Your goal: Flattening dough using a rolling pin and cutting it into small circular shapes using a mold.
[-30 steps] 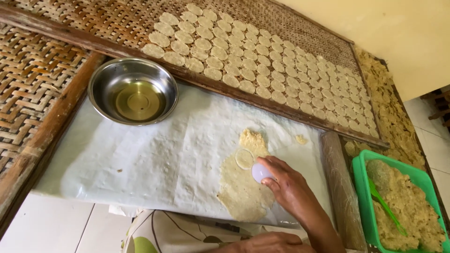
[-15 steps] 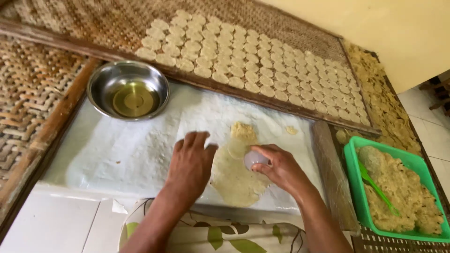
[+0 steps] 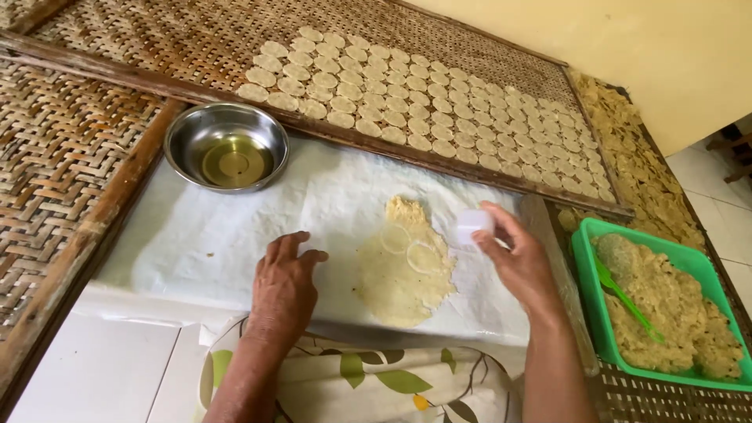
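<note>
Gripping a round white plastic cutter (image 3: 473,226), right hand (image 3: 521,262), left hand (image 3: 282,286) flat, released, thin grainy dough sheet (image 3: 403,278)

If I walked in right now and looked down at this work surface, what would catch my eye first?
Probably the rows of small pale dough rounds drying on the woven tray at the back. Next, the flattened dough sheet on the white cloth, with two circles cut into it; the right hand holds a small white cutter beside it, and the left hand rests flat on the cloth.
</note>
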